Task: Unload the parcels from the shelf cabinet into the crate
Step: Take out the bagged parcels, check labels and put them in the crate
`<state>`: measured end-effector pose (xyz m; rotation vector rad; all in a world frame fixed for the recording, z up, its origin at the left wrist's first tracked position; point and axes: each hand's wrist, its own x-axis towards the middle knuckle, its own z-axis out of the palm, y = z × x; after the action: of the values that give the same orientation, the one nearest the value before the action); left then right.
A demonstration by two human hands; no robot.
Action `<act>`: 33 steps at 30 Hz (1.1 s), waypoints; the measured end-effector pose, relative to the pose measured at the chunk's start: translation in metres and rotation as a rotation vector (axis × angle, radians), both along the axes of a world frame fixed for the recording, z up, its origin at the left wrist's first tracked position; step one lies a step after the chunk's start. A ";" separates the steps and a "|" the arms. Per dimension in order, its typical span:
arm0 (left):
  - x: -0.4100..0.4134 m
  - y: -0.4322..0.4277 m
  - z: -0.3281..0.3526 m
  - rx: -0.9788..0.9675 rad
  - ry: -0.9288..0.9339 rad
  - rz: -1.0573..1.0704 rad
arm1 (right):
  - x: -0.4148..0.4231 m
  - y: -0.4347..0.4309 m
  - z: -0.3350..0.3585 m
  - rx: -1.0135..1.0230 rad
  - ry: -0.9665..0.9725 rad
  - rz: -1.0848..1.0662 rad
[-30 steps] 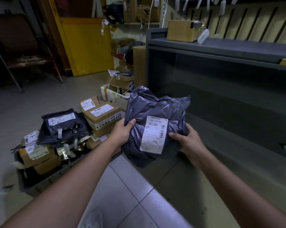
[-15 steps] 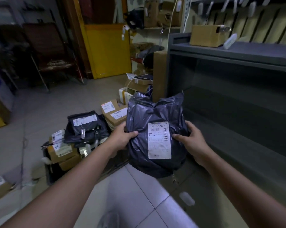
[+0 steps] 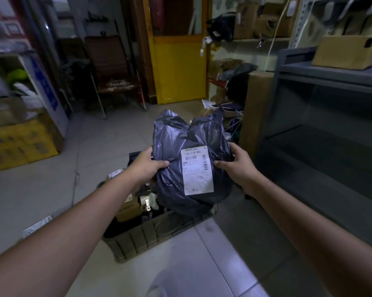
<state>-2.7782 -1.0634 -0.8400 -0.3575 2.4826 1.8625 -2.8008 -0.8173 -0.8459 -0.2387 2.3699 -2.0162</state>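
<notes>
Head view: we've swung the crumpled dark-grey plastic mailer bag with a white label away from the grey metal shelf cabinet at frame right. It's now mid-frame, above the dark ribbed plastic crate at lower centre. Left hand and right hand grip its sides, thumbs in front. The crate looks heaped, so we'd lower it on top.

Crate piled high with parcels; open floor to its left; shelf cabinet walls the right.
</notes>
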 end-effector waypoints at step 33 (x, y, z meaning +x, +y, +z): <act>-0.175 -0.201 -0.130 -0.030 -0.126 0.219 | -0.239 -0.232 -0.094 0.521 -0.132 0.216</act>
<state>-2.9530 -1.2642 -0.9703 -0.7516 2.4762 1.8097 -3.0396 -1.0496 -0.9395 -0.3142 2.5452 -1.2313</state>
